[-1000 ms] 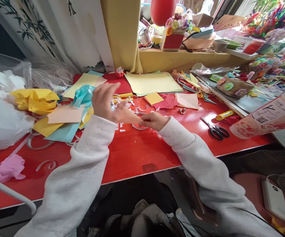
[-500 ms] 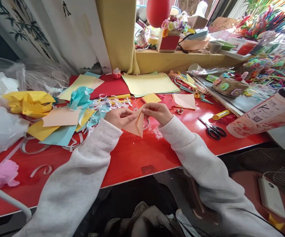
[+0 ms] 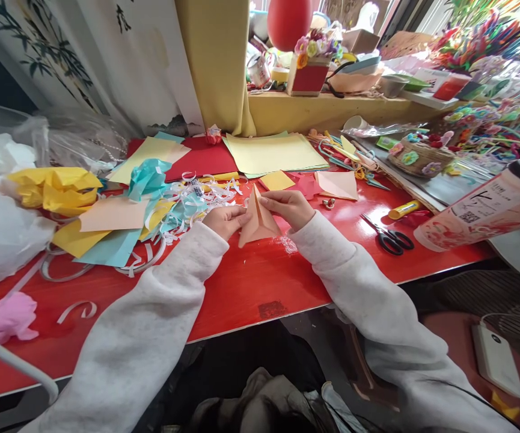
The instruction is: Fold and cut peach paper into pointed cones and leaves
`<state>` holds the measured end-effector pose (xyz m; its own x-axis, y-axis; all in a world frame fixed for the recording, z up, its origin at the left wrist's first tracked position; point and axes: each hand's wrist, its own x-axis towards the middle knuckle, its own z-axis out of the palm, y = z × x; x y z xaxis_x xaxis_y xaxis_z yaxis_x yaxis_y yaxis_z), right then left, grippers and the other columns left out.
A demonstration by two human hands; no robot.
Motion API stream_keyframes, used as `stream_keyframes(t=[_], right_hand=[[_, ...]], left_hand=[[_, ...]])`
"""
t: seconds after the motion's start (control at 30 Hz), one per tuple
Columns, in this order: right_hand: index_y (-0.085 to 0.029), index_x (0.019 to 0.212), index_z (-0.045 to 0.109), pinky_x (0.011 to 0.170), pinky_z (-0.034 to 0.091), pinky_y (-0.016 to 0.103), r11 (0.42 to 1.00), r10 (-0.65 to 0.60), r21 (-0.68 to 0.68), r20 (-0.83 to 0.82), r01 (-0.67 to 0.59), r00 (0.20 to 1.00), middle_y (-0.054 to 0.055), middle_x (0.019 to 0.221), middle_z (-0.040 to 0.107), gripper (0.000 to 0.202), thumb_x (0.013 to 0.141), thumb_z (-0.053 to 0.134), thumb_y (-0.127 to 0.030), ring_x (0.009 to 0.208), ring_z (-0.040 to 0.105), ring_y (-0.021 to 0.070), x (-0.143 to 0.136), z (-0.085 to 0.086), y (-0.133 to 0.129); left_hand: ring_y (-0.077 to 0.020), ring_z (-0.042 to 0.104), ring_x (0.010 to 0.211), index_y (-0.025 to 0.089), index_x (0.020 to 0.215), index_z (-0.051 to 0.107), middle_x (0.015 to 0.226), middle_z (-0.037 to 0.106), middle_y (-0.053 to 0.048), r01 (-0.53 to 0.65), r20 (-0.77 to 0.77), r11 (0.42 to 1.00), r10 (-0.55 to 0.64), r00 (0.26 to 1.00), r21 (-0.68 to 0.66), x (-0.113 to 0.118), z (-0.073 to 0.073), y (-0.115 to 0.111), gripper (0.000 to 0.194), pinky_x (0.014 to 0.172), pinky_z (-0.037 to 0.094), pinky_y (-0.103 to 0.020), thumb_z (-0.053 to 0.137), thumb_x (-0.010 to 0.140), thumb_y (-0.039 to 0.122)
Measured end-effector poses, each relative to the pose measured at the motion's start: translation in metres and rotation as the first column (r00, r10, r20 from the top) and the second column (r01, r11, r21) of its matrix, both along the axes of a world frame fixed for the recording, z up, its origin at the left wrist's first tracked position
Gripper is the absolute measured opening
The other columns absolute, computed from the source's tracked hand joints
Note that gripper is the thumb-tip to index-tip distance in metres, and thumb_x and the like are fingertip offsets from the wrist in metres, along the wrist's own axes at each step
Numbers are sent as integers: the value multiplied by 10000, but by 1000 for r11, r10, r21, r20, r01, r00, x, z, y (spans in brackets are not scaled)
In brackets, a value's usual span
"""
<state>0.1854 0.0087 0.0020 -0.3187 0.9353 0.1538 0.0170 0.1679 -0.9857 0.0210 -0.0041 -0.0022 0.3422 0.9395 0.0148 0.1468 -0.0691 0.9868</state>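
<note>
A folded piece of peach paper (image 3: 260, 227), pointed at the top and wider at the bottom, is held up just above the red table (image 3: 241, 294). My left hand (image 3: 227, 222) pinches its left edge between thumb and fingers. On the other side, my right hand (image 3: 289, 207) grips the upper right edge, close to the tip. A crease runs down from the peak, and the lower part flares to both sides. Behind the hands lie a small yellow paper square (image 3: 276, 180) and a pale peach sheet (image 3: 337, 184).
Black-handled scissors (image 3: 392, 240) and a tilted pink cup (image 3: 480, 204) are on the right. Crumpled teal paper (image 3: 148, 178), white paper strips and stacked coloured sheets crowd the left. Light yellow sheets (image 3: 273, 153) lie at the back, below a cluttered windowsill (image 3: 332, 107).
The peach paper has turned so its point faces up and its base spreads downward. My left hand has shifted slightly right and down; my right hand stays nearly in place.
</note>
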Motion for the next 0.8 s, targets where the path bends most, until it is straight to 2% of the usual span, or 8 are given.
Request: stream_keyframes(t=[0.07,0.23,0.33,0.43,0.57,0.67,0.8], right_hand=[[-111,806,620,602,423,218,1000,-14,11,34,14,999,17,737,584,350,612,594,-401,665,514,103,0,2,-2],[-102,729,597,546,388,214,999,40,8,127,-41,991,7,650,541,356,583,604,-427,607,477,95,-1,5,-4],[-95,680,573,490,337,204,999,5,47,202,-15,979,-9,577,480,366,587,590,-448,541,413,71,-3,4,-4],[-91,679,564,483,311,205,997,-11,77,237,-8,972,-14,564,451,370,608,570,-454,531,385,65,-6,0,-5],[-94,692,559,476,278,207,992,-25,129,274,-12,961,-14,570,432,365,653,526,-455,531,362,62,-13,-8,-7],[-104,671,541,454,239,204,989,28,132,314,-73,949,-26,550,385,358,680,495,-458,506,317,50,-17,-11,-10],[-111,529,458,424,187,201,982,117,90,406,-167,906,-46,506,294,389,673,493,-470,471,248,32,-19,-11,-11]], left_hand=[[-184,586,743,139,797,634,742,641,-37,47,-15,999,-47,999,-13,0,-1,-1,358,709,458,-282,627,572,418],[-200,595,667,144,704,639,691,640,-49,-2,-47,1000,1,999,-16,-1,-3,-2,321,670,470,-320,629,555,428],[-188,589,663,159,687,638,691,639,-41,24,-150,999,-21,988,23,-3,-5,1,314,636,466,-294,608,567,448],[-171,568,677,177,684,637,680,629,-26,-30,-306,986,80,949,164,-6,-4,4,321,608,445,-260,584,577,475],[-139,538,661,189,769,624,719,618,-16,-188,-272,938,270,924,291,-8,-1,8,352,582,420,-233,556,597,488],[-119,513,613,176,692,621,658,602,-7,-203,-271,924,297,916,325,-9,0,8,312,557,401,-219,575,588,466],[-118,513,596,169,669,615,624,597,-4,-229,-256,918,318,913,323,-8,-1,6,307,545,398,-216,583,579,461]])
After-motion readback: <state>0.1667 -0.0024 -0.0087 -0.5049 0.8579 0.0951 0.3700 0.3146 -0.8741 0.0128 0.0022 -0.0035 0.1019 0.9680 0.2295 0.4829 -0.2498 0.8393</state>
